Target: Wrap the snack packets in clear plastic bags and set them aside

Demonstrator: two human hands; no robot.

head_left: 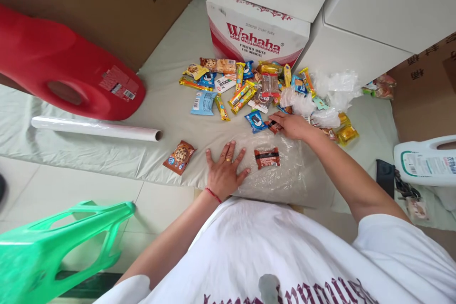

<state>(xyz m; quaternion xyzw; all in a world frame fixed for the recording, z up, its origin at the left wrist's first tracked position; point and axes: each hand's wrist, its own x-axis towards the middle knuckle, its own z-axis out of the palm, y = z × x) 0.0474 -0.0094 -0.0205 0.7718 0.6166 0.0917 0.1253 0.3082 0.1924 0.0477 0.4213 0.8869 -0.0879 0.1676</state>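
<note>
The right hand (294,126) has its fingertips on a small brown packet (272,126) at the near edge of the heap of wrapped snacks (245,92); its grip is partly hidden, so I cannot tell whether the packet is pinched or only touched. The left hand (224,173) lies palm down, fingers spread and holding nothing, at the left side of a flat clear plastic bag (285,178). A red-brown packet (267,157) shows at the bag, between the two hands, though glare leaves it unclear whether it lies inside or on top. Each snack in the heap is in its own wrapper: yellow sticks, blue packets, brown ones. Crumpled clear plastic (342,85) lies at the heap's right.

Behind the heap, a white and red water carton (256,38) blocks the far side; its contents are out of sight. A red jug (121,90) lies at the left beside a white roll (96,128), and a white bottle (425,161) lies at the far right.

A cookie packet (180,157) sits alone left of the left hand, near the front edge of the pale cloth (167,104). Bare cloth runs between the roll and the heap. Past the front edge are floor tiles (156,199) and a green stool (35,247).
</note>
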